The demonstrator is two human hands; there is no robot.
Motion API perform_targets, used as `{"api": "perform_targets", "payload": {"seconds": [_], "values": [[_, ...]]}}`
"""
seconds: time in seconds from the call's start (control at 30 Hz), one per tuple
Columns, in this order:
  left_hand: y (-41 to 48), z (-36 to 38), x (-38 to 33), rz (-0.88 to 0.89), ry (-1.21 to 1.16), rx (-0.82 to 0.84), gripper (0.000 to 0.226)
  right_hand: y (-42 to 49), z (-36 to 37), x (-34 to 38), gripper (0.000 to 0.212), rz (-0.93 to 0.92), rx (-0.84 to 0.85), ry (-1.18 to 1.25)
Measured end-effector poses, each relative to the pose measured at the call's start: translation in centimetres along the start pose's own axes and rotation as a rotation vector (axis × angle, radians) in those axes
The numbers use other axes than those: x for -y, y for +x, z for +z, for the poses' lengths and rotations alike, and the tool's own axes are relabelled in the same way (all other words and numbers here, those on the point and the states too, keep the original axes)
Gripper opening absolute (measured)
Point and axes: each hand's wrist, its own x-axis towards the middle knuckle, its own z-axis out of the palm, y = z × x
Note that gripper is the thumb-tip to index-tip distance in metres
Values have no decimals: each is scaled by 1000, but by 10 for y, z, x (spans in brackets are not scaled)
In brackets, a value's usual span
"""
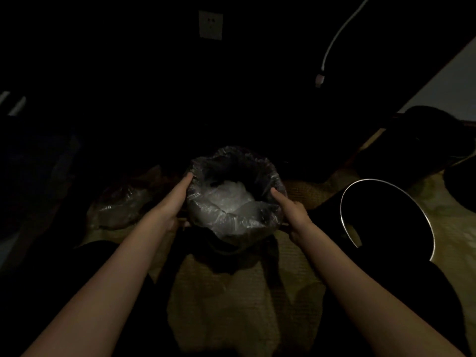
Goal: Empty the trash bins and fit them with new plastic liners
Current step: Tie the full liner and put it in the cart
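In a dim room, a person's left hand (pixel 177 199), fingers straight, and right hand (pixel 293 213), forefinger extended with its other fingers' state impossible to tell, are pressing opposite sides of a small trash bin (pixel 226 247) standing on a woven mat (pixel 231 305). They are apparently seating its clear plastic liner (pixel 231 199), while an unlined metal-rimmed bin (pixel 386 185) is waiting just to the right.

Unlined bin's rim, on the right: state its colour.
Shiny silver: a thin rim around the unlined bin, whose inside looks black. Head view shows it.

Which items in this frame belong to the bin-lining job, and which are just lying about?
Job: lined bin; left hand and right hand at its sides; metal-rimmed bin; crumpled plastic bag, probably.
Lying about: wall socket; white cable; dark shapes far right, too dim to identify.
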Motion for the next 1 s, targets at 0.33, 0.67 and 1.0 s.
{"api": "perform_targets", "payload": {"seconds": [0.33,0.67,1.0], "values": [[-25,-17,-19,-55,-365,50,18,-27,-18,43,25,7,117,305],[-68,16,-78,240,-538,229,34,-59,-19,106,23,-103,297,530],[-129,51,-123,541,-126,260,23,-120,22,166,35,-729,368,60]]}}
